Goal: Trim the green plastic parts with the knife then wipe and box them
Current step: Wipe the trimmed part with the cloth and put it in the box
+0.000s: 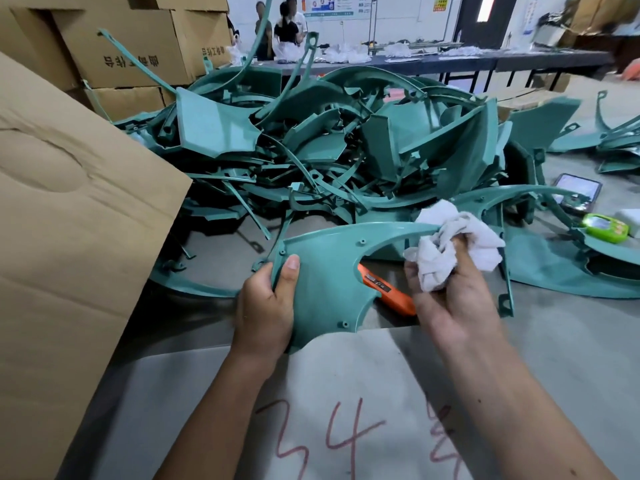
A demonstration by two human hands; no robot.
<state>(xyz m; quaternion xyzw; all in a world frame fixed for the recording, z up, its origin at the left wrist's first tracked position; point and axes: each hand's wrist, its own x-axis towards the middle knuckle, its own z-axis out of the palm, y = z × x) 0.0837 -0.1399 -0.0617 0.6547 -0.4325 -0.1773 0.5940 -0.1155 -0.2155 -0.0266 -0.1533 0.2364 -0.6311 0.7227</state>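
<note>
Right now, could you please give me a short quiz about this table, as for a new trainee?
1. True or false: the left hand grips the green part by its edge.
2. What does the right hand hold? A) knife B) white cloth C) phone
3. Fill in: the orange knife lies on the table, partly under the green ____.

Key: 1 true. 2 B, the white cloth. 3 part.

Smooth matt green plastic part [322, 285]; crumpled white cloth [446, 251]; brown cardboard box [69, 237].
</note>
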